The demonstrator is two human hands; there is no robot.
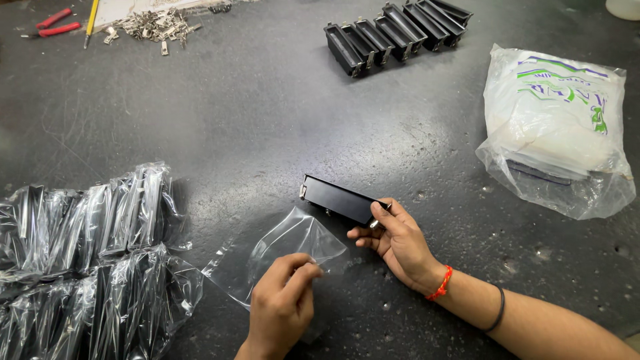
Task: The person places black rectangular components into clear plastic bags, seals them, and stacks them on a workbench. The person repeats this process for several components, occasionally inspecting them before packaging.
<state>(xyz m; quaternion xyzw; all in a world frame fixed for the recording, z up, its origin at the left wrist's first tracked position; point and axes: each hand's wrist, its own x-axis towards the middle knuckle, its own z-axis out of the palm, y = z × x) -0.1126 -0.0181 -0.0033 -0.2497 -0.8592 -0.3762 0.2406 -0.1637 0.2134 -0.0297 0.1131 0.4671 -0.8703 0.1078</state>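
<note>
My right hand [397, 241] grips one end of a long black rectangular part [337, 199] with small metal clips, holding it just above the dark table [267, 113]. My left hand [283, 303] pinches the edge of a clear plastic bag [280, 250] that lies flat on the table, just below the black part. The bag's mouth faces the part. A red thread band and a dark band circle my right wrist.
A heap of black parts wrapped in clear bags [87, 260] fills the lower left. A row of several bare black parts [393, 30] stands at the back. A white plastic sack [557, 127] lies right. Small metal clips [153, 27] and red-handled pliers [53, 23] lie far left.
</note>
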